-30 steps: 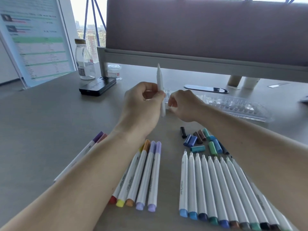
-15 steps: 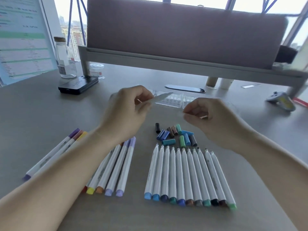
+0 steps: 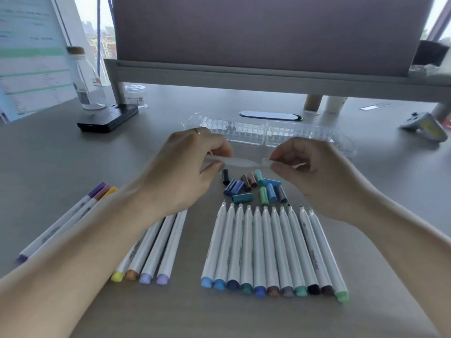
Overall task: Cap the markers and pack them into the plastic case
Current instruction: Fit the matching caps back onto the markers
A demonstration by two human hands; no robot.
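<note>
Head view: the left hand [image 3: 185, 172] grips a white marker [image 3: 235, 162] by its barrel, held level above the middle of the surface [image 3: 61, 154] with its tip pointing right. The right hand [image 3: 317, 176] pinches a small pale cap [image 3: 266, 162] between thumb and forefinger, its mouth just at the marker's tip. Motion blur hides whether the two are touching.

The step in hand looks to be seating this cap. To do it well, keep cap and barrel on one line, so that the tip enters the mouth cleanly and does not scrape the rim. Then push straight along the barrel until the cap stops, with the left hand bracing against the push. A tilted cap could jam or bend the tip.

Below the hands lies a heap of loose caps [image 3: 253, 189]. Toward the near edge is a row of uncapped markers [image 3: 268, 247], with four more markers [image 3: 156, 250] left of that row, their far ends hidden under the left arm. Three capped markers [image 3: 66, 220] lie toward the left edge.

The plastic case [image 3: 246, 132] lies open just beyond the hands, toward the far edge. Its ribbed slots appear to hold no markers. A clear bottle [image 3: 83, 79] and a small jar [image 3: 135, 93] stand near the far left corner, and I cannot tell what is in them.
</note>
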